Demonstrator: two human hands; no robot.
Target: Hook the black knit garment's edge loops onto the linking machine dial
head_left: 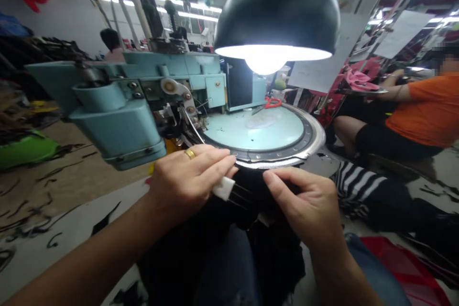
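My left hand [186, 177], with a gold ring on one finger, lies at the near left rim of the round toothed dial [317, 129] of a linking machine. Tucked in its curled fingers is a small white-handled pronged tool [224, 188], thin prongs pointing right. Its fingertips touch the dial's edge. My right hand [308, 201] is closed in a pinch on black knit fabric [247, 203], just below the needle teeth at the front. That dark cloth hangs from the rim over my lap, its lower folds hard to make out.
The teal machine head [118, 124] stands at the left of the dial. Red-handled scissors [272, 102] lie on the dial plate. A lit lamp [278, 14] hangs low above. Striped black-and-white fabric [358, 186] is at right, near a seated person in an orange shirt [426, 110].
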